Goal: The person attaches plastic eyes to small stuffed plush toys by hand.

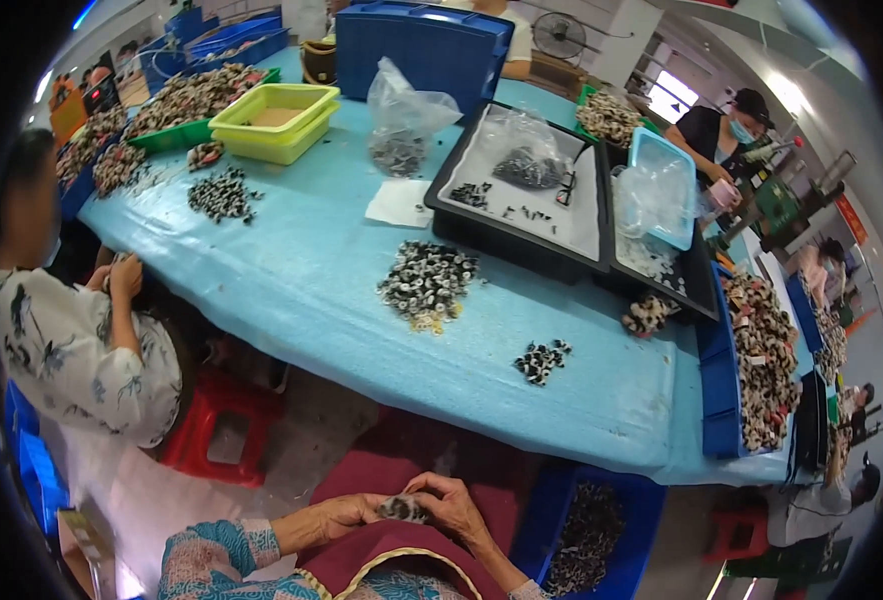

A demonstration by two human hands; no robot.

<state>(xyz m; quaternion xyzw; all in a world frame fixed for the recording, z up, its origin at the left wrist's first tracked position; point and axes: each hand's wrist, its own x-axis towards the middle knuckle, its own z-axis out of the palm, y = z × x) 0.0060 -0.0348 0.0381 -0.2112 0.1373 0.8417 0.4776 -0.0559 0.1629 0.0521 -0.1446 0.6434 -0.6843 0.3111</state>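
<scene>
Blue covers the long table in my view; nearer, by a maroon apron, the left hand and right hand pinch a fuzzy black-and-white piece between them. I'd judge it light, soft, squashable, and grip its sides gently.

no legible text, red banner unreadable

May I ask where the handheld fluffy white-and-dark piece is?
The piece is bottom centre in the head view, between the left hand and right hand.
</scene>
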